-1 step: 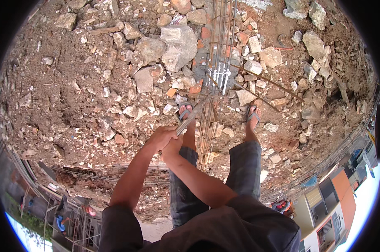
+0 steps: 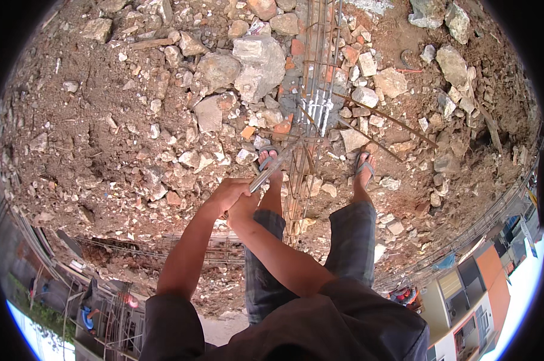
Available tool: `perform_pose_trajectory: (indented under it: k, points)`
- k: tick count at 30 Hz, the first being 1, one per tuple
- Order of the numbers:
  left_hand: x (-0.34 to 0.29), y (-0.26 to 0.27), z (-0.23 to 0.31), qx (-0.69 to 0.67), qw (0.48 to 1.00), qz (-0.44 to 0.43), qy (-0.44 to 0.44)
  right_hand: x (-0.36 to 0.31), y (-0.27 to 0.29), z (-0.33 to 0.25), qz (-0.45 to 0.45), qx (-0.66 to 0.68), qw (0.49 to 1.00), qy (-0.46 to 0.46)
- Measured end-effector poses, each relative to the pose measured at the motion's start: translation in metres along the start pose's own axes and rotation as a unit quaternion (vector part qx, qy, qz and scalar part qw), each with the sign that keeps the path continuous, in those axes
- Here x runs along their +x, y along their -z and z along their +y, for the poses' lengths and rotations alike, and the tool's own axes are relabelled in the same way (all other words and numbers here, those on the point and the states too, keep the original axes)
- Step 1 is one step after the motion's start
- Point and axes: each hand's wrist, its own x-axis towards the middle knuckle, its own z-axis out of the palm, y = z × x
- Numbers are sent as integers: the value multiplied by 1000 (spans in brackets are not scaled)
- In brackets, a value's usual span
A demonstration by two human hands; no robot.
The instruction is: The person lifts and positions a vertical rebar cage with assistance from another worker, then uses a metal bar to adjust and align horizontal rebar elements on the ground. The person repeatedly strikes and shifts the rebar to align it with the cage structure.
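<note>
A long grey metal bar (image 2: 272,166) slants up and to the right from my fists. My left hand (image 2: 228,194) is wrapped round it, and my right hand (image 2: 242,207) grips it right beside the left, fingers partly hidden. The bar's far end lies against the rebar cage (image 2: 294,198) that runs between my feet; how it meets the steel is too small to tell. Just beyond, several rods of the cage carry white coating (image 2: 315,108) where they cross grey mortar. Two rusty rods (image 2: 389,115) stick out to the right from that spot.
Broken stones and brick pieces cover the soil, with a large concrete chunk (image 2: 260,67) left of the cage. My sandalled feet (image 2: 363,163) straddle the cage. More long rebar (image 2: 218,249) lies behind at left. A person in blue (image 2: 88,319) is far off, lower left.
My hands and the near end of the bar have shifted slightly left and away from me. Both hands keep their grip; my feet stay in place.
</note>
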Motion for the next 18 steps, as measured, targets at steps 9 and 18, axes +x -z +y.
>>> perform_pose_trajectory:
  k: [9, 18]
  points:
    - [54, 63, -39, -51, 997, 52, -37, 2, -52, 25, 82, -161, 980, 87]
    - [-18, -10, -38, -194, 964, 150, -100, 14, 2, 16, 39, -190, 977, 88]
